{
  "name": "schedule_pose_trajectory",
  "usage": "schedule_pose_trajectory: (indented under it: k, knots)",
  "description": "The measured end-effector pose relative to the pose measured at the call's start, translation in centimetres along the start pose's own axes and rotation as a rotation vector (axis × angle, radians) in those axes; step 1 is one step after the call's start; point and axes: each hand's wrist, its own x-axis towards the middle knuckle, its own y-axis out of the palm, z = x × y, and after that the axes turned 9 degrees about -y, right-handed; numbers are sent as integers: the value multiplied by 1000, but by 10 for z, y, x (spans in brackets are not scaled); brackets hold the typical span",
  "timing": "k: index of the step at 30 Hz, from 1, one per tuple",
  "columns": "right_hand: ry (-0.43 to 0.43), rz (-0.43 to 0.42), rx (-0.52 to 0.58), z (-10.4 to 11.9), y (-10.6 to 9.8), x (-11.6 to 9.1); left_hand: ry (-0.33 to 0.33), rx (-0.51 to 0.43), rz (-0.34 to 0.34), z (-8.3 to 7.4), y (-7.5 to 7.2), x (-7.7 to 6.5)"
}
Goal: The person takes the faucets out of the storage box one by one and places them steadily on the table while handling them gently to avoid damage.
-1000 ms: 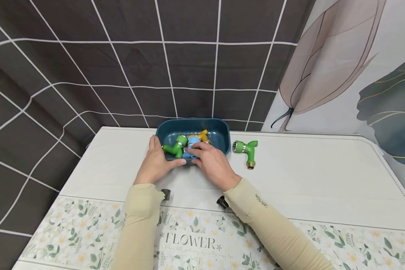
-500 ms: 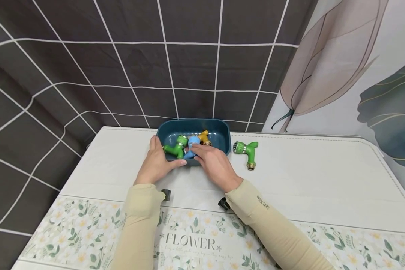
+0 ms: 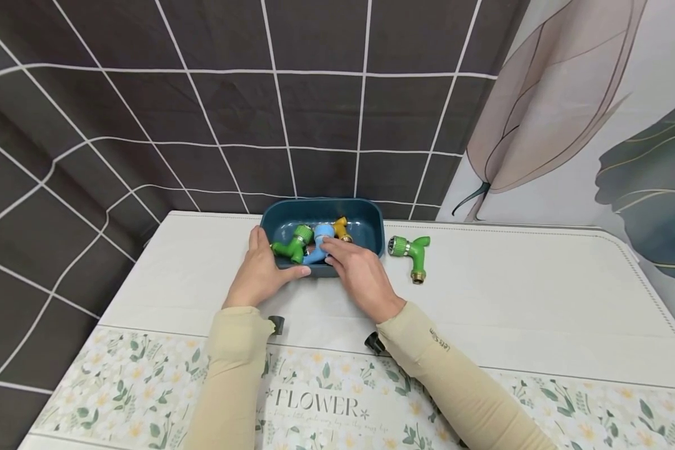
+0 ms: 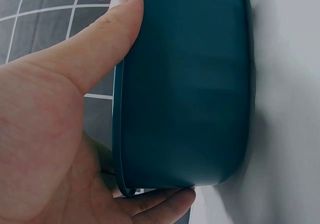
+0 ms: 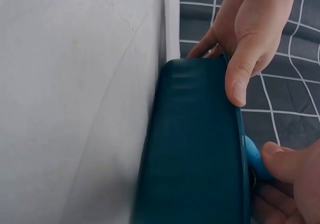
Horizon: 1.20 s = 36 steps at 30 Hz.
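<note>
A dark teal plastic basin [image 3: 365, 232] stands at the back of the table. My left hand [image 3: 255, 272] grips its near left corner, thumb along the front rim and fingers around the left end, as the left wrist view shows on the basin wall [image 4: 185, 99]. Inside lie a green tap [image 3: 297, 245], a blue tap [image 3: 323, 234] and a yellow tap [image 3: 340, 226], side by side. My right hand [image 3: 362, 275] reaches over the front rim and holds the blue tap by its near part. In the right wrist view, the thumb presses the blue tap [image 5: 256, 159].
Another green tap [image 3: 416, 255] with a brass threaded end lies on the white table cover [image 3: 540, 294], right of the basin. Behind the basin hangs a dark grid-patterned curtain [image 3: 320, 106]. A flower-print band [image 3: 146, 381] runs along the near side.
My right hand has shifted slightly right, and the blue tap has moved a little with it, covering more of the yellow tap. My left hand stays at the basin's corner.
</note>
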Motion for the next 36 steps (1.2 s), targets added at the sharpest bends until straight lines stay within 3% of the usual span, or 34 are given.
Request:
schedule_pose_trajectory:
  k: [36]
  knots:
    - [-8, -154, -18, -7, -10, -12, 4, 4, 14, 1, -1, 0]
